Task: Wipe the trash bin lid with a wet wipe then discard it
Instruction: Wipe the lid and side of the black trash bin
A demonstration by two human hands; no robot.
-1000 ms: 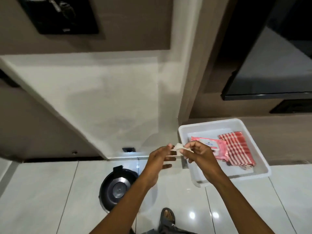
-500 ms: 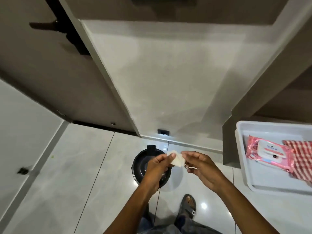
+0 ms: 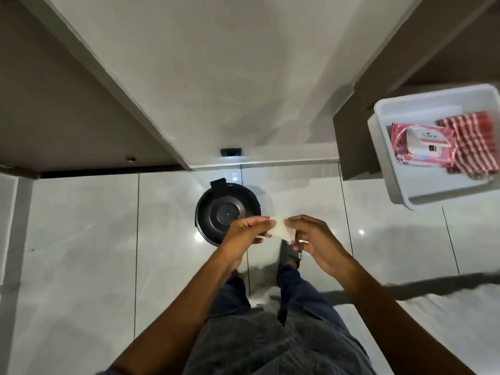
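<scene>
A round black trash bin (image 3: 226, 209) with its lid closed stands on the pale tiled floor by the wall. Just in front of it, above the floor, I hold a small folded white wet wipe (image 3: 281, 229) between both hands. My left hand (image 3: 244, 234) pinches its left edge, and my right hand (image 3: 311, 238) pinches its right edge. My left hand overlaps the bin's near right rim in view. The wipe is above the bin's front edge and touches nothing else.
A white tray (image 3: 389, 169) rests on a brown ledge at right, holding a pink wet wipe pack (image 3: 422, 142) and a red checked cloth (image 3: 473, 143). My legs and a sandalled foot (image 3: 290, 255) are below my hands. A white wall panel rises behind the bin.
The view has swung down and left, bringing the bin in front of me. Both hands, still pinching the wipe, moved away from the tray to just above the bin's front.
</scene>
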